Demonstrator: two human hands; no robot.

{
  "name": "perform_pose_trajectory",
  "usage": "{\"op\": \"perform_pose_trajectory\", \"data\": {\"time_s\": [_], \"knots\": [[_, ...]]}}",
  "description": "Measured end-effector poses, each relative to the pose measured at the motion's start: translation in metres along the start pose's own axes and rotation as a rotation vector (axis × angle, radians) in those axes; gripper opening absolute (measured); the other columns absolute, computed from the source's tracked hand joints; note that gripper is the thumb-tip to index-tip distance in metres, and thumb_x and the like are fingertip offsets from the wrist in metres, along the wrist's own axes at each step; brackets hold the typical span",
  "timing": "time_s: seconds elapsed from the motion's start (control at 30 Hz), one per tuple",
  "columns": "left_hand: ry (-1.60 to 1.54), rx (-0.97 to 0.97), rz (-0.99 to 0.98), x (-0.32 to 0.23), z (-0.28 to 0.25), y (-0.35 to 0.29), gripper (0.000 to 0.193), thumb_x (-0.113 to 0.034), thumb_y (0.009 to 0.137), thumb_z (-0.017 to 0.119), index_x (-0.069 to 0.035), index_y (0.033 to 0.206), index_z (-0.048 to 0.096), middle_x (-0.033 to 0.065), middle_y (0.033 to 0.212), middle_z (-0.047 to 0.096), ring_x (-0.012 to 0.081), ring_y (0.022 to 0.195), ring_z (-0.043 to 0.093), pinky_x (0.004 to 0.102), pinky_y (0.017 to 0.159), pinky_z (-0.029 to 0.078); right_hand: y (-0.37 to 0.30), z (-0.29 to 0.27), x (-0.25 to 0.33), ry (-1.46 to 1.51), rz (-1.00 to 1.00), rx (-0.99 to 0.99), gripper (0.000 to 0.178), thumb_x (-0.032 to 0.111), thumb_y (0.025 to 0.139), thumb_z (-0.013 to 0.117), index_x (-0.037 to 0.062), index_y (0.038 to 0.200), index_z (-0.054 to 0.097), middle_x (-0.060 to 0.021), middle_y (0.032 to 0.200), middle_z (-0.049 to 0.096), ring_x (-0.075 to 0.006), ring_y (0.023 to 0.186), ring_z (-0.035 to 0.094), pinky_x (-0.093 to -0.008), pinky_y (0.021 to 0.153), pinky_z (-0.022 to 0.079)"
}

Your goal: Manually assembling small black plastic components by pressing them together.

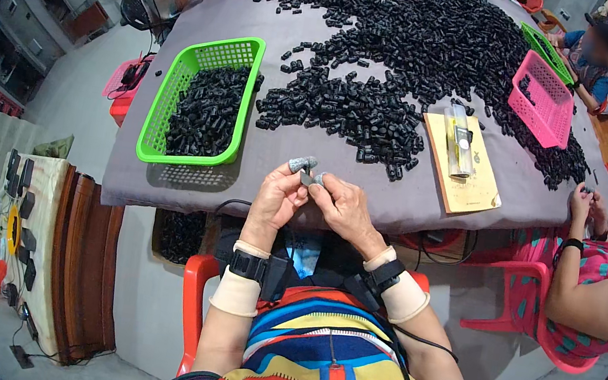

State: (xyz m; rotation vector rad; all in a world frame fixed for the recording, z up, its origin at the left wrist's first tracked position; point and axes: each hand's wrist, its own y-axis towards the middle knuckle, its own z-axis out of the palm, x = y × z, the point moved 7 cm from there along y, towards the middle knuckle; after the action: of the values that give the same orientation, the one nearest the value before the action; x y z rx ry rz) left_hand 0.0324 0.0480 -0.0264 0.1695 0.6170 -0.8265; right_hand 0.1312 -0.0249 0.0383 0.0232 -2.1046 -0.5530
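My left hand (281,196) and my right hand (349,211) meet just over the near edge of the table. Their fingertips are pinched together around a small dark piece (307,177), mostly covered by the fingers. Grey wrapping shows on a finger of the left hand and on a right fingertip. Beyond the hands lies a large spread of small black cylindrical pieces (347,114). To the left, a green basket (234,150) holds many similar black pieces.
A yellow booklet (473,197) carries a clear plastic case (459,144) on the right. Farther right are a pink basket (540,125) and another green basket (548,53). Co-workers sit at the right and far left. A box of black pieces (181,238) stands below the table.
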Motion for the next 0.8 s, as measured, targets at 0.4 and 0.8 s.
{"op": "perform_pose_trajectory", "data": {"time_s": [0.4,0.8], "knots": [[-0.009,-0.025,-0.015,0.0002,0.0012,-0.0013,0.026,-0.001,0.086,0.050,0.002,0.112,0.054,0.0085,0.088,0.061,0.0108,0.065,0.056,0.0200,0.057,0.048,0.0009,0.0004,0.0007,-0.038,0.015,0.012,0.025,0.025,0.085,0.054,0.0038,0.071,0.051,-0.0151,0.067,0.056,-0.0352,0.063,0.057,-0.0419,0.051,0.042],[0.005,-0.014,-0.030,0.0012,0.0008,0.0000,0.022,0.000,0.085,0.053,0.001,0.107,0.055,0.0083,0.086,0.061,0.0105,0.064,0.056,0.0192,0.055,0.047,0.0020,0.0046,-0.0041,-0.097,0.032,0.018,0.027,0.027,0.086,0.054,0.0061,0.069,0.051,-0.0153,0.059,0.055,-0.0357,0.057,0.057,-0.0440,0.049,0.041]]}}
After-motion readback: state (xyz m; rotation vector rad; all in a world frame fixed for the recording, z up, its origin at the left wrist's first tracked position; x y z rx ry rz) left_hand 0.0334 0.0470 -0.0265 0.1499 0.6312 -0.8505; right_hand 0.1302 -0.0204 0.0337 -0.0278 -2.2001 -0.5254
